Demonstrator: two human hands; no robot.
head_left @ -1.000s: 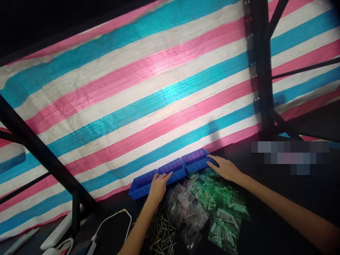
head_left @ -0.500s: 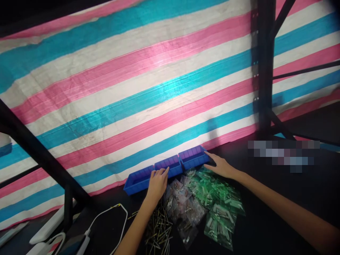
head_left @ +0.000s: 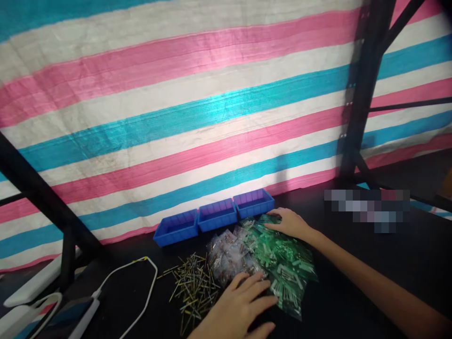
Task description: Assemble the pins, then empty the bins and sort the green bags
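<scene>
My left hand point(head_left: 243, 303), fingers spread, is over the lower edge of the clear bags of small parts point(head_left: 229, 254). My right hand point(head_left: 289, 223) lies at the top right of the green bags point(head_left: 278, 249), its fingers apart and nothing visible in its grasp. Three blue bins stand in a slanting row behind the bags: a left bin point(head_left: 176, 229), a middle bin point(head_left: 217, 215) and a right bin point(head_left: 254, 203). Left of the clear bags lies a loose pile of thin metal pins point(head_left: 194, 285), some with yellowish parts.
A white cable point(head_left: 151, 287) loops over the black table point(head_left: 134, 254) at the left, near white power strips point(head_left: 33, 280). Black frame posts stand left point(head_left: 45, 197) and right point(head_left: 363, 94). A striped sheet point(head_left: 176, 117) hangs behind.
My left hand has left the middle bin and come down and right to the clear bags. My right hand has moved off the right bin's corner onto the green bags. The view has shifted slightly.
</scene>
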